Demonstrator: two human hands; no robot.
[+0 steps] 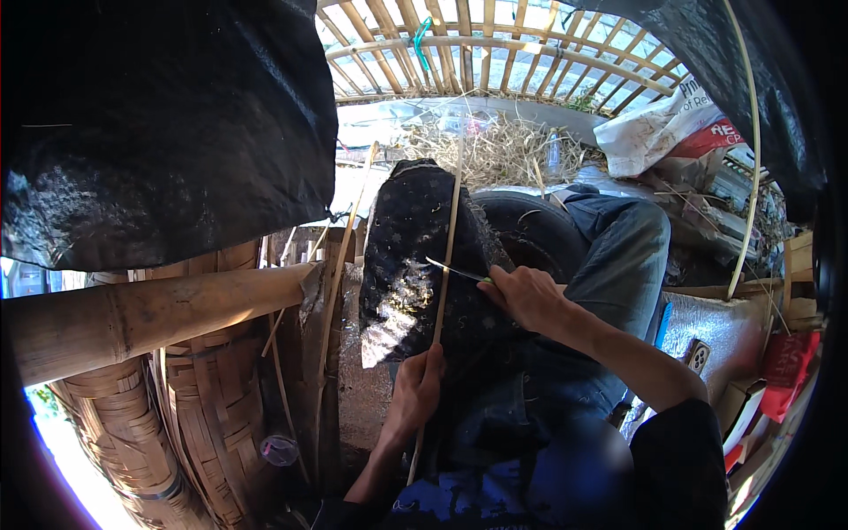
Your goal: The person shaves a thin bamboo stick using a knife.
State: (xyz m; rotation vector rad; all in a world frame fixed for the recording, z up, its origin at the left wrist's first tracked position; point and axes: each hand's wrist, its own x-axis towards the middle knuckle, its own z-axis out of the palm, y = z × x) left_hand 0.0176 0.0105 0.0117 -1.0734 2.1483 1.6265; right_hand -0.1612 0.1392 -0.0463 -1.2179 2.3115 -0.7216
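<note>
A long, thin bamboo strip [451, 221] runs upright across my lap, over a dark patterned cloth [397, 221] with a sunlit patch. My left hand [419, 382] is closed around the strip's lower part, and its tail shows again below the hand. My right hand [527, 299] grips a knife [464, 272] with a bit of green showing at its handle. The blade points left and crosses the strip above my left hand. Whether the edge bites into the strip cannot be made out.
At left lie a thick bamboo pole [159, 314] and woven bamboo baskets [124, 433]. Ahead are a black tire [521, 231], a heap of shavings [495, 150] and a slatted bamboo fence [495, 49]. To the right are a white sack [658, 132], a phone [698, 356] and a red bag [789, 375].
</note>
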